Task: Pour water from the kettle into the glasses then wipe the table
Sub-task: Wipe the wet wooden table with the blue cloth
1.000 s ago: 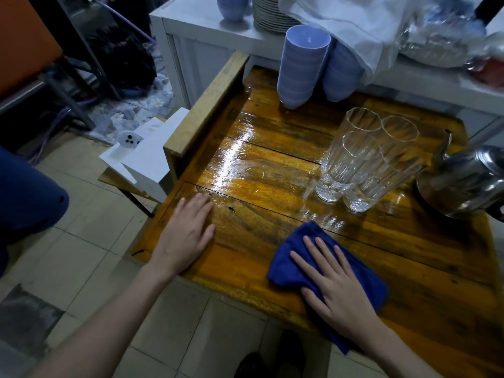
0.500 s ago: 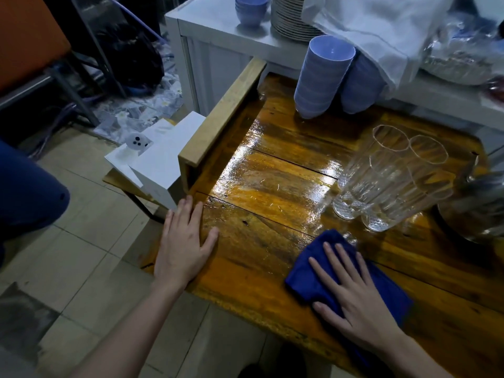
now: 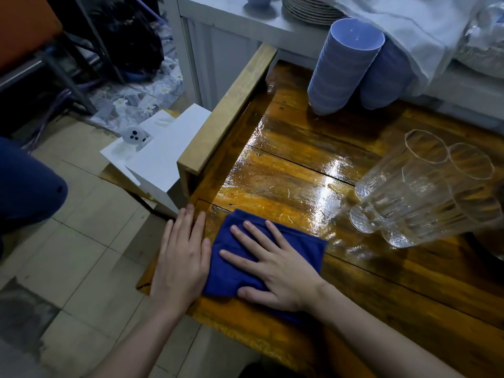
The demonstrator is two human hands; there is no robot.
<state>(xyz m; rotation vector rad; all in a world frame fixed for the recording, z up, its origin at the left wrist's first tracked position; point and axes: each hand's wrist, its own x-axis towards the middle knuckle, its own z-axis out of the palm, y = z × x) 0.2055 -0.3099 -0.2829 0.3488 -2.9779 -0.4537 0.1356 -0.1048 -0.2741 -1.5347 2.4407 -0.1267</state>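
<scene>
Head view shows the wiping step in hand, by my reading: the right hand lies flat, fingers spread wide, pressing a folded blue cloth onto the wooden tabletop near its corner at about 7 o'clock. The left hand lies open and flat just beside the cloth at 9 o'clock of it, palm on the tabletop's edge, holding nothing; its thumb side touches or nearly touches the cloth.

A broad wet sheen covers the planks from the cloth toward 1 o'clock, up to the feet of the glasses. So the next move, I judge, calls for pushing the cloth toward 1 to 2 o'clock through that sheen, keeping flat pressure, and stopping short of the glass bases or lifting the glasses clear, since a nudge could tip them.

Containers: the clear ribbed glasses stand close together at 3 o'clock, touching or nearly so. Whether they hold water I cannot tell; they look clear through. Two stacks of blue bowls rest at 12 o'clock, leaning; the topmost visible bowl looks empty. The kettle is not clearly in view; only a dark curved shape shows at the right edge, too little to name.
</scene>
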